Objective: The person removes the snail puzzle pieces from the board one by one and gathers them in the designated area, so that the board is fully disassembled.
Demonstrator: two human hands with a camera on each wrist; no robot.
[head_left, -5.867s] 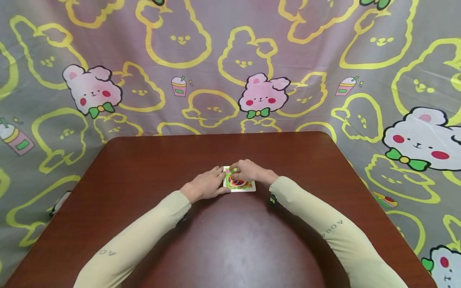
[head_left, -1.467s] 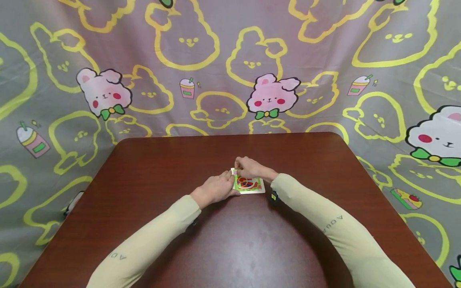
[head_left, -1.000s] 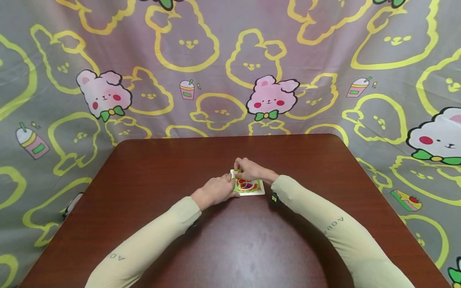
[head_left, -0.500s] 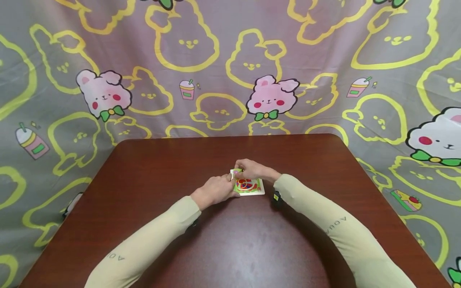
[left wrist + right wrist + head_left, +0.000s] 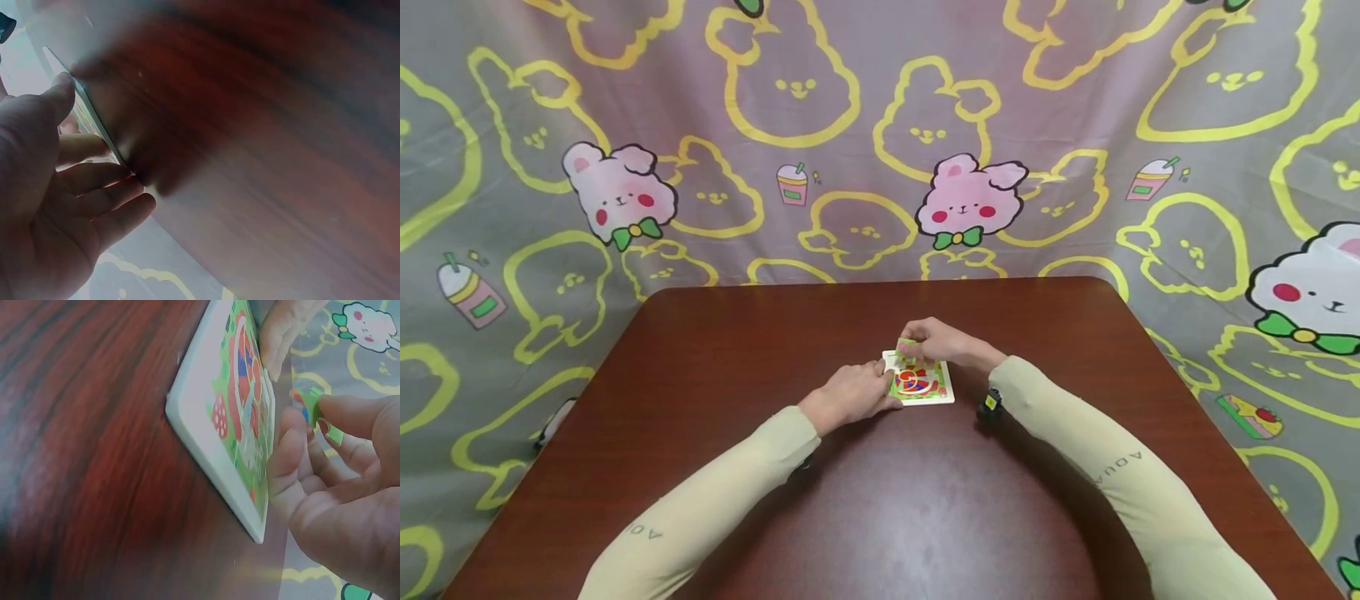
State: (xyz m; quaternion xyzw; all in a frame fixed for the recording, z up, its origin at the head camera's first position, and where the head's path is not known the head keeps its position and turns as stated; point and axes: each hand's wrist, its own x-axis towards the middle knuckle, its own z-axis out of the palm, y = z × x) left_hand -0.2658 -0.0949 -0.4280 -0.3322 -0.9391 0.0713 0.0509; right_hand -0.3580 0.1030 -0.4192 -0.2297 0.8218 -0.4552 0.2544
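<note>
A small jigsaw puzzle [image 5: 919,385] with a white frame and a red, blue and green picture lies flat on the table. My left hand [image 5: 850,392] rests along its left side, the thumb near the front corner. In the left wrist view, that hand's fingers lie against the white edge of the puzzle [image 5: 103,131]. Just above the upper part of the board, my right hand [image 5: 943,342] pinches a green puzzle piece [image 5: 906,347] between thumb and fingers. The right wrist view shows the jigsaw piece [image 5: 312,406] clear of the puzzle frame [image 5: 200,447].
The brown table [image 5: 737,333] extends on all sides of the puzzle. A patterned curtain [image 5: 850,125] with cartoon rabbits hangs behind and beside it. A dark device [image 5: 991,404] is worn at the right wrist.
My right hand has lifted the green piece from the puzzle's upper left and moved slightly right and up with it. The left hand has stayed at the board's left side.
</note>
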